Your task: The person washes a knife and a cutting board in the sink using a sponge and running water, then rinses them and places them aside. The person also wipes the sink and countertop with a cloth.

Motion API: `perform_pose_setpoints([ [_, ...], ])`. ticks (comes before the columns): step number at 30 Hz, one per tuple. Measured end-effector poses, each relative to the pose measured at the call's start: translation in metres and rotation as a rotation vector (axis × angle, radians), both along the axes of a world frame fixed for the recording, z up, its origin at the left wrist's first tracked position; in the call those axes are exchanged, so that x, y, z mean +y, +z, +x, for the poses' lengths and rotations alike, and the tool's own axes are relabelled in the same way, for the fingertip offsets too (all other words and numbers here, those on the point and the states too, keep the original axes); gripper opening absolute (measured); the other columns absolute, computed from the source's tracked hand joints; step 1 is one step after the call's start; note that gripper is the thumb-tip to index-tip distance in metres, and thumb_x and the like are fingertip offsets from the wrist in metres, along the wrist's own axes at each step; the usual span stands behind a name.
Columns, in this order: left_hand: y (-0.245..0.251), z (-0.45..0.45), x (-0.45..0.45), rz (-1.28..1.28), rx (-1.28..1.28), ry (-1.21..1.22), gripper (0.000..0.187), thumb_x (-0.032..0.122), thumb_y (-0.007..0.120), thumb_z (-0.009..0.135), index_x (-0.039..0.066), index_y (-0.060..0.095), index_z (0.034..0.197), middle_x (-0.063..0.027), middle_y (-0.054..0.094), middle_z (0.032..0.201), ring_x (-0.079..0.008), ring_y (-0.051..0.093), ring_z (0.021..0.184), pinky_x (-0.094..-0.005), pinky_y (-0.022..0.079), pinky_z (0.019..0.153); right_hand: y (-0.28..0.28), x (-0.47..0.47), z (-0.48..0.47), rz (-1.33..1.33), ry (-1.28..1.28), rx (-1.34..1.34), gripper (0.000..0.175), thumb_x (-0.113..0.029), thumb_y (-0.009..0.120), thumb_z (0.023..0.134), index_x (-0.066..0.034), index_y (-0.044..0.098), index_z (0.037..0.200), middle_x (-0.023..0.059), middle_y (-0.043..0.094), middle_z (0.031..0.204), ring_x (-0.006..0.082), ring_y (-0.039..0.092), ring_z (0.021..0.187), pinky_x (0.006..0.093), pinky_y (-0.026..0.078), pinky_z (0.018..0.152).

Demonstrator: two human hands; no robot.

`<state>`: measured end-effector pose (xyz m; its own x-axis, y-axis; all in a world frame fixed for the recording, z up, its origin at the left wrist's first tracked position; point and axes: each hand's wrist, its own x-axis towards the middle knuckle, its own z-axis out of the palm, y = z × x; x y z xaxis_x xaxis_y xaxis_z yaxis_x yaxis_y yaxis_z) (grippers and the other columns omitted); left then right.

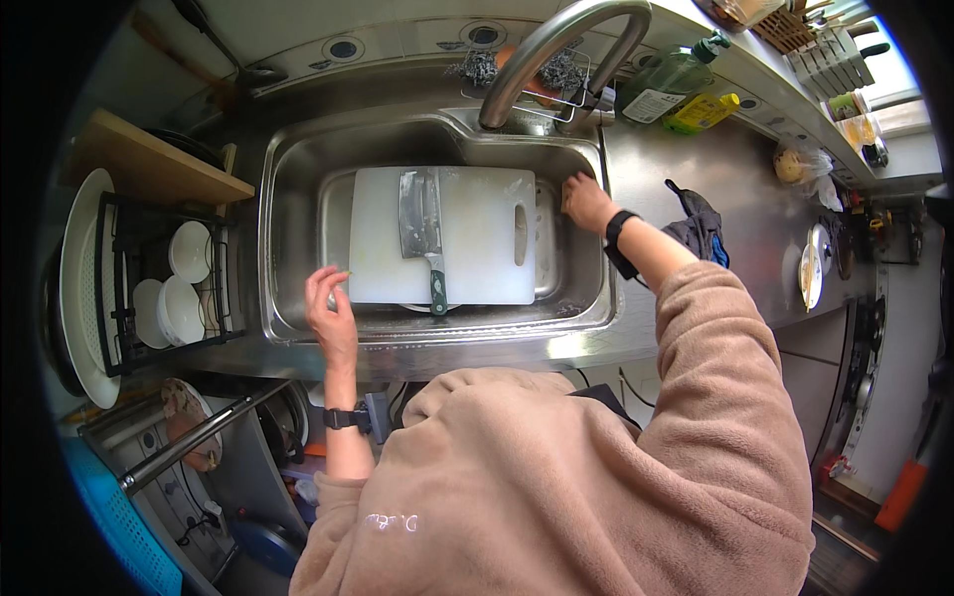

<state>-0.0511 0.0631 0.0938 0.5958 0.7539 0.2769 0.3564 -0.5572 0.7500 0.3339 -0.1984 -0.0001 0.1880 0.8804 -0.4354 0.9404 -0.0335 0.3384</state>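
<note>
A white plastic cutting board (477,238) lies in the stainless steel sink (611,298), with the rim of a white dish partly showing beneath its near edge. On the board rests a cleaver (421,216), its wet blade away from me and its green handle towards me. My left hand (329,309) is raised over the sink's near left edge, fingers apart and slightly curled, near the board's left corner. Over the right side of the sink is my right hand (587,203), fingers bent down beside the wall; whether it holds something is hard to make out.
A steel faucet (551,45) arches over the back of the sink. Behind it is a wire rack with steel scourers (559,71). Green (667,82) and yellow (700,112) bottles stand at the back right. A dark cloth (693,220) lies right; a dish rack (112,283) with bowls stands left.
</note>
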Motion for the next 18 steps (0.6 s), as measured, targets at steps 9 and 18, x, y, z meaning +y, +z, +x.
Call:
perform_pose_setpoints([
  [9,-0.017,0.0,0.005,-0.054,0.033,0.003,0.015,-0.002,0.051,0.082,0.002,0.063,0.09,-0.0118,0.06,0.104,-0.0271,0.057,0.101,-0.0347,0.046,0.084,-0.008,-0.049,-0.119,-0.399,-0.445,0.653,0.025,-0.016,0.053,0.076,0.0009,0.069,0.086,0.0204,0.067,0.093,0.0359,0.064,0.086,0.0421,0.05,0.074],
  [18,-0.029,0.05,0.009,-0.31,0.052,-0.17,0.015,0.006,0.052,0.088,0.001,0.065,0.093,-0.0099,0.063,0.096,-0.0201,0.062,0.086,-0.0287,0.051,0.074,0.051,-0.021,-0.089,-0.119,-1.144,1.586,0.035,-0.022,0.057,0.085,-0.0013,0.062,0.114,0.0102,0.067,0.098,0.0191,0.064,0.085,0.0318,0.051,0.078],
])
